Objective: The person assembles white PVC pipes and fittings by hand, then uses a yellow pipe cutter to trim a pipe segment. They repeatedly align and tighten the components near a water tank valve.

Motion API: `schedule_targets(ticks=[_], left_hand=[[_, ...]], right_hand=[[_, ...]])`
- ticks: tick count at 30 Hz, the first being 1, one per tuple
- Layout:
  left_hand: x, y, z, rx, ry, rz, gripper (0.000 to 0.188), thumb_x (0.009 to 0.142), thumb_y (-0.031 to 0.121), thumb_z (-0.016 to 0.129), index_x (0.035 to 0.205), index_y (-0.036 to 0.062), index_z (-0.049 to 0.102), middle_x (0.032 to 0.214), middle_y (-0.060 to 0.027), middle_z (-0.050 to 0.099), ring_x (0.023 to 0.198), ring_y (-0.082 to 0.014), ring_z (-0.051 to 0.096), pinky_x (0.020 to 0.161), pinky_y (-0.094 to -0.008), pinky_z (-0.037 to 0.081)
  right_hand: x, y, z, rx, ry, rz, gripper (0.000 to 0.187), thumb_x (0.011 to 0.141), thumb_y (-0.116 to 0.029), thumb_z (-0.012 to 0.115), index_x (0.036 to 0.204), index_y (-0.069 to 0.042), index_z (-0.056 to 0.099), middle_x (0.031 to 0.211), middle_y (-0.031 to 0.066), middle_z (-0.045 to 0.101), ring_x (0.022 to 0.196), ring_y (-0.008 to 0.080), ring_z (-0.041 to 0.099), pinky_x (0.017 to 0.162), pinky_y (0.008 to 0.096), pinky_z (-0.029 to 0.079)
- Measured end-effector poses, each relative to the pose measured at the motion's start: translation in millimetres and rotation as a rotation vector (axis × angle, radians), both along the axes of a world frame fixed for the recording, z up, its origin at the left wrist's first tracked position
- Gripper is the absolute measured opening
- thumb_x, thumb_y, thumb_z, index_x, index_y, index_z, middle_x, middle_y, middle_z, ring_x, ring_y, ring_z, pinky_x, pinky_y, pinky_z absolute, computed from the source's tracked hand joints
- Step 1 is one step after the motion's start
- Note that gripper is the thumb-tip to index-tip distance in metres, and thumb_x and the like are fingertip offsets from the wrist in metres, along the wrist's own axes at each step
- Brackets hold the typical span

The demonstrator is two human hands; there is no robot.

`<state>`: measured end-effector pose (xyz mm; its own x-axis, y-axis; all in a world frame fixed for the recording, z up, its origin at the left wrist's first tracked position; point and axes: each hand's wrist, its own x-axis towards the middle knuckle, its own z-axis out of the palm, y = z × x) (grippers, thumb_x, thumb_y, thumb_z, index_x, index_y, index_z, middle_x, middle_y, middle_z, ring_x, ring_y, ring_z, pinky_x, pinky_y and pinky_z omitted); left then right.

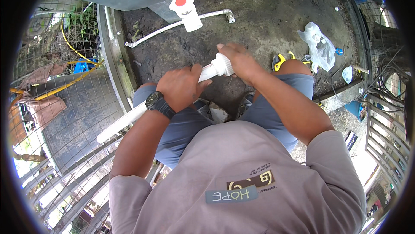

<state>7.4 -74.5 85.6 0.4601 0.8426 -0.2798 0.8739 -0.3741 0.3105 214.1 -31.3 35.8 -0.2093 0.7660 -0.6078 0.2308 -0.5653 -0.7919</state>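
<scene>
- At the middle of the head view, the white pipe lies slantwise, its long end down in the left of the frame and a ribbed white fitting on its upper end.
- Left hand: fingers wrapped round the pipe, just below the fitting. Right hand: cupped over the fitting, its fingers closed on the far side.
- The step in hand looks like seating or turning the fitting on the pipe; whether it is fully home, I cannot tell. The next move seems to call for a firm left hold while the right twists or presses in line.
- Upper middle: a white valve with a red disc hangs above a thin white pipe, near the hands but apart.
- Right side: a yellow-handled tool sits beside the knee, a clear plastic bag beyond it.
- Open concrete floor gives room towards the upper right; on the left, wire mesh could limit the long end's swing.
</scene>
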Motion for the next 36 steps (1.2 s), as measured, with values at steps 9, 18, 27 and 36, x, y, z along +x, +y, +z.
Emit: schedule_targets(ticks=[9, 18, 27, 36], left_hand=[[-4.6, 1.6, 6.8, -0.072, -0.013, 0.061, 0.041, 0.093, 0.043, 0.066, 0.103, 0.0049, 0.059, 0.076, -0.02, 0.068, 0.074, -0.0412, 0.068, 0.066, -0.0501, 0.053], [-26.2, 14.1, 19.7, -0.288, -0.178, 0.099, 0.04, 0.092, 0.038, 0.069, 0.108, 0.0026, 0.062, 0.086, -0.0237, 0.068, 0.086, -0.0434, 0.067, 0.074, -0.0482, 0.051], [-51.1, 5.9, 25.7, -0.378, -0.128, 0.133, 0.036, 0.093, 0.035, 0.07, 0.1, 0.0007, 0.064, 0.082, -0.0247, 0.066, 0.081, -0.0438, 0.067, 0.071, -0.0484, 0.05], [-46.7, 3.6, 23.0, -0.329, -0.11, 0.06, 0.044, 0.096, 0.045, 0.064, 0.097, 0.0012, 0.062, 0.079, -0.0245, 0.067, 0.081, -0.0453, 0.066, 0.071, -0.0517, 0.05]], right_hand=[[0.6, 7.4, -1.9, -0.048, 0.097, 0.108, 0.063, 0.098, -0.066, 0.046, 0.108, -0.005, 0.061, 0.089, 0.0061, 0.064, 0.064, 0.0127, 0.062, 0.046, 0.0266, 0.04], [14.1, 25.4, 4.8, 0.137, 0.013, 0.456, 0.065, 0.1, -0.064, 0.043, 0.11, -0.004, 0.065, 0.102, 0.01, 0.065, 0.096, 0.0189, 0.059, 0.086, 0.0324, 0.046], [8.5, 21.6, -6.7, 0.309, 0.156, 0.287, 0.056, 0.099, -0.054, 0.047, 0.097, 0.0, 0.062, 0.091, 0.015, 0.06, 0.087, 0.0251, 0.057, 0.083, 0.037, 0.043], [13.5, 14.7, -11.7, 0.286, 0.172, 0.272, 0.048, 0.1, -0.046, 0.046, 0.091, 0.0, 0.057, 0.085, 0.0136, 0.053, 0.082, 0.0253, 0.053, 0.079, 0.0379, 0.042]])
